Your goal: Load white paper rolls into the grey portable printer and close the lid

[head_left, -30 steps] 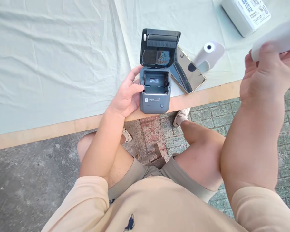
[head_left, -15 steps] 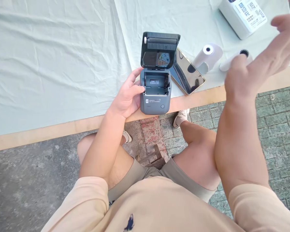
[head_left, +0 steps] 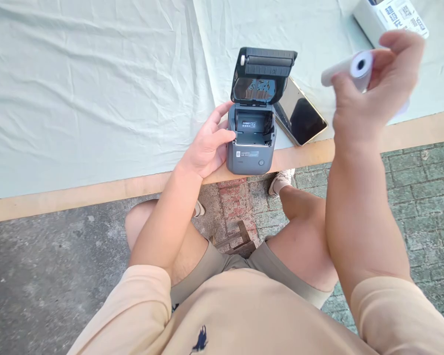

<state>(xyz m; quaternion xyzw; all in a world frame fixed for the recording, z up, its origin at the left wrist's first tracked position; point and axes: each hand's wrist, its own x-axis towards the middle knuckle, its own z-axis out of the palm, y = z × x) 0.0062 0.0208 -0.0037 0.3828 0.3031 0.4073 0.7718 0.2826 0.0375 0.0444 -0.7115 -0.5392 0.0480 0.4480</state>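
Observation:
My left hand point(head_left: 210, 148) grips a small dark grey label printer point(head_left: 249, 160) from its left side, the thumb on the rim of the paper compartment. The printer's lid point(head_left: 264, 74) stands raised, with a roller along its top; no roll is inside the compartment. To the right, my right hand point(head_left: 381, 93) has a white paper roll point(head_left: 342, 69) between thumb and fingers, its dark core hole facing me. Part of the roll is covered by the fingers. Behind the printer's right side lies a smartphone point(head_left: 305, 118) with a dark screen.
A white box point(head_left: 388, 22) with printed labels stands at the back right. Pale cloth point(head_left: 96, 98) covers the table, whose wooden edge point(head_left: 77, 192) runs across in front of me. A white bit shows behind my right hand, too hidden to name.
My right hand, outstretched before, has closed on a paper roll and moved left with it. My left hand still holds the printer. The whole view has shifted slightly.

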